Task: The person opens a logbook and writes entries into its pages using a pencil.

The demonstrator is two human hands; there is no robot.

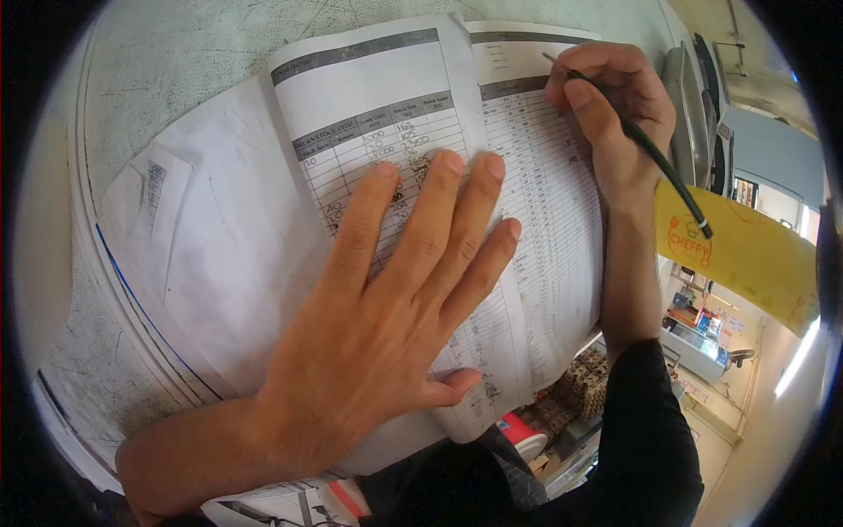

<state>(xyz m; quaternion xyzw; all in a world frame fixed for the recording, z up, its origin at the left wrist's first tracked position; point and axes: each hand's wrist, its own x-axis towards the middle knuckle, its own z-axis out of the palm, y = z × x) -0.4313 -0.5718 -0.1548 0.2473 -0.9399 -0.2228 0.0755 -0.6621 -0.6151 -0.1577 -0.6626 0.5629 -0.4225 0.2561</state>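
Observation:
Two printed table sheets overlap on the worn pale surface. My left hand lies flat with fingers spread on the left sheet, which has handwritten numbers in its columns. Its right edge curls over the right sheet, a dense printed list. At the upper right, my right hand is closed round a dark pencil. The pencil's tip points toward the top of the right sheet, and whether it touches the paper is unclear.
More white papers lie at the left, one with a small printed table. A yellow strip marked CHEFFY hangs beyond my right wrist. Metal trays stand at the upper right. A red and white container is below the sheets.

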